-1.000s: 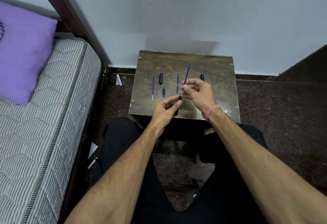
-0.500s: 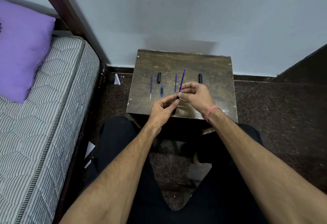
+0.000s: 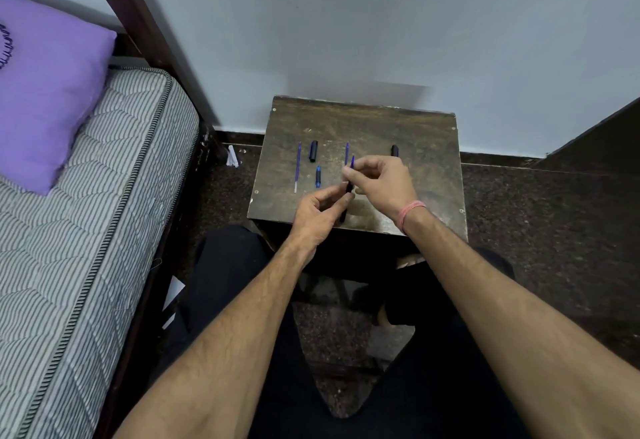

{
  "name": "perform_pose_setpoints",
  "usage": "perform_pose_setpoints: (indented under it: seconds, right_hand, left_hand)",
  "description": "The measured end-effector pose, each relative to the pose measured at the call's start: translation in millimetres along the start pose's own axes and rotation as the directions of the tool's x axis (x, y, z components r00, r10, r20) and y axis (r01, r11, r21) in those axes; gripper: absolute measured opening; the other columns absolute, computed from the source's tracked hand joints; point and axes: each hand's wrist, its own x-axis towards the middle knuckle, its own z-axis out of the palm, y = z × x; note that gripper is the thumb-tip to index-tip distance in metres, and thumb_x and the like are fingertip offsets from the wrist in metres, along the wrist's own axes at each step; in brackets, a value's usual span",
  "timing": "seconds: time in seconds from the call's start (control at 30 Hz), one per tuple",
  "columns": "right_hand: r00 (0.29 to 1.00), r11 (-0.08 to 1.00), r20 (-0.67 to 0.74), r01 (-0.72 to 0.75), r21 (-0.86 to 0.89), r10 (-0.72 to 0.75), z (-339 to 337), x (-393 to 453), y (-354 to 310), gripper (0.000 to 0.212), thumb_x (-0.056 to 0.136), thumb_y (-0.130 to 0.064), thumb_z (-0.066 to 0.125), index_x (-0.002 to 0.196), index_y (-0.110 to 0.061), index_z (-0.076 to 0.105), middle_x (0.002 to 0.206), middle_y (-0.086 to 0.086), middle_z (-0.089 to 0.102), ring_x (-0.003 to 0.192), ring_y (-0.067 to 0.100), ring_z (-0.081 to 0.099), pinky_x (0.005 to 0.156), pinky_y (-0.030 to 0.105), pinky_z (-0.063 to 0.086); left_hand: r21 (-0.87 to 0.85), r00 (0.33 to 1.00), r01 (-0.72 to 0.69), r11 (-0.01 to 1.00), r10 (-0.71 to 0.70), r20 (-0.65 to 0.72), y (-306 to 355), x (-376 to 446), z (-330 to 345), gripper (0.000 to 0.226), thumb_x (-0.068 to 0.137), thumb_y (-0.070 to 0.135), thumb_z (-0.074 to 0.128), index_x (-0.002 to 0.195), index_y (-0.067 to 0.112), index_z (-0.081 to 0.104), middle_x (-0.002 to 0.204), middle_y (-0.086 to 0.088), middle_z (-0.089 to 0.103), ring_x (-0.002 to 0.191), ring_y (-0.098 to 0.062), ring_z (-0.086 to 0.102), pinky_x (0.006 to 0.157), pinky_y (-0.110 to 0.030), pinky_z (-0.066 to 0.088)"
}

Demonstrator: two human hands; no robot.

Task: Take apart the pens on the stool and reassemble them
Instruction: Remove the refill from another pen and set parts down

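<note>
- Hands meet over the front half of the wooden stool (image 3: pixel 367 119), both working on one pen.
- Left hand (image 3: pixel 317 218) has thumb and fingers curled round a dark pen barrel (image 3: pixel 343 215), whose lower end pokes out below the fingers, just above the stool's front edge.
- Right hand (image 3: pixel 382 184), with a pink band (image 3: pixel 410 211) on its wrist, pinches a blue refill (image 3: pixel 352 163) that stands up out of the barrel, tilted slightly right; only its upper part shows above the fingertips.
- On the stool top, further parts lie apart from each other: a loose refill (image 3: pixel 298 166) at far left, a dark cap (image 3: pixel 313 151) just right of it, a short blue piece (image 3: pixel 318 177) below that cap.
- Another thin blue refill (image 3: pixel 346 152) lies just behind the right hand's fingers, close beside the held one.
- A second dark cap (image 3: pixel 394 151) sits at the right, just beyond the right hand's knuckles.
- Off to the left, a striped mattress (image 3: pixel 86 230) with a purple pillow (image 3: pixel 45 92).
</note>
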Motion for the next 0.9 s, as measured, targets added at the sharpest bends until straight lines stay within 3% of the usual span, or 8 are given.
perform_pose_setpoints:
  seconds: [0.13, 0.4, 0.47, 0.57, 0.63, 0.7, 0.8, 0.9]
  right_hand:
    - [0.999, 0.995, -0.044, 0.023, 0.096, -0.019, -2.6, -1.3, -2.2, 0.016, 0.091, -0.023, 0.090, 0.105, -0.016, 0.085, 0.098, 0.009, 0.084, 0.096, 0.028, 0.081, 0.084, 0.043, 0.069]
    - [0.994, 0.995, -0.107, 0.023, 0.097, -0.013, 6.4, 2.0, 1.3, 0.004, 0.089, -0.023, 0.091, 0.089, -0.022, 0.087, 0.084, -0.002, 0.085, 0.088, 0.023, 0.083, 0.080, 0.042, 0.070]
    - [0.997, 0.990, -0.075, 0.032, 0.135, -0.022, 9.8, 3.2, -1.3, 0.013, 0.088, -0.031, 0.092, 0.089, -0.019, 0.087, 0.085, 0.001, 0.085, 0.088, 0.022, 0.083, 0.080, 0.041, 0.070]
    - [0.999, 0.963, -0.016, -0.045, 0.266, 0.051, 11.5, 8.3, -7.1, 0.049, 0.090, -0.063, 0.080, 0.097, -0.015, 0.086, 0.087, 0.006, 0.084, 0.081, 0.017, 0.082, 0.073, 0.036, 0.069]
    - [0.993, 0.937, -0.011, -0.107, 0.334, 0.117, 13.8, 16.4, -6.9, 0.055, 0.099, -0.064, 0.069, 0.103, -0.012, 0.084, 0.086, 0.005, 0.084, 0.072, 0.014, 0.077, 0.067, 0.033, 0.067]
    - [0.985, 0.926, -0.027, -0.148, 0.348, 0.168, 20.1, 22.7, -3.5, 0.046, 0.107, -0.051, 0.065, 0.102, -0.009, 0.083, 0.084, 0.005, 0.080, 0.067, 0.013, 0.073, 0.062, 0.030, 0.064]
    - [0.980, 0.953, -0.027, -0.187, 0.239, 0.199, 38.6, 25.9, 7.1, 0.019, 0.105, -0.025, 0.074, 0.088, -0.016, 0.078, 0.083, 0.008, 0.076, 0.070, 0.021, 0.071, 0.055, 0.027, 0.060]
    - [0.973, 0.979, -0.122, -0.199, -0.041, 0.193, 54.2, 28.8, 17.2, 0.018, 0.089, -0.031, 0.088, 0.075, -0.024, 0.079, 0.076, -0.002, 0.080, 0.077, 0.021, 0.079, 0.067, 0.033, 0.065]
  left_hand:
    - [-0.004, 1.000, -0.012, 1.000, 0.012, 0.010, -0.7, 0.2, -1.6, 0.020, 0.101, 0.015, 0.081, 0.113, 0.031, 0.085, 0.109, 0.009, 0.088, 0.104, 0.000, 0.079, 0.088, -0.015, 0.060]
    - [-0.001, 0.999, -0.030, 1.000, 0.030, 0.022, -3.7, 3.5, -4.2, 0.021, 0.102, 0.017, 0.081, 0.113, 0.034, 0.086, 0.116, 0.011, 0.087, 0.113, 0.001, 0.078, 0.089, -0.012, 0.058]
    - [-0.007, 0.999, -0.034, 0.999, 0.034, 0.021, -6.8, 4.9, -5.3, 0.022, 0.101, 0.019, 0.082, 0.120, 0.030, 0.085, 0.119, 0.008, 0.086, 0.117, -0.002, 0.078, 0.089, -0.011, 0.058]
    - [-0.030, 0.999, -0.035, 0.999, 0.035, 0.001, -8.4, 5.2, -8.1, 0.023, 0.101, 0.016, 0.082, 0.121, 0.026, 0.084, 0.117, 0.005, 0.087, 0.113, -0.003, 0.079, 0.090, -0.012, 0.058]
    - [-0.034, 0.999, -0.046, 0.998, 0.045, -0.025, -8.4, 3.1, -13.5, 0.022, 0.101, 0.015, 0.082, 0.119, 0.028, 0.084, 0.115, 0.004, 0.087, 0.112, -0.004, 0.079, 0.093, -0.014, 0.058]
    - [-0.062, 0.994, -0.072, 0.996, 0.066, -0.085, -8.8, 1.7, -18.9, 0.020, 0.101, 0.013, 0.081, 0.115, 0.027, 0.084, 0.109, 0.007, 0.088, 0.107, 0.000, 0.080, 0.092, -0.012, 0.057]
    - [-0.042, 0.968, -0.112, 0.993, 0.100, -0.231, -15.2, 0.4, -25.7, 0.021, 0.100, 0.014, 0.083, 0.121, 0.019, 0.085, 0.103, 0.010, 0.088, 0.099, 0.002, 0.078, 0.091, -0.012, 0.057]
    - [0.012, 0.947, -0.125, 0.992, 0.122, -0.298, -17.7, 0.6, -29.4, 0.021, 0.099, 0.018, 0.085, 0.120, 0.021, 0.085, 0.103, 0.010, 0.087, 0.103, -0.003, 0.080, 0.102, -0.022, 0.056]
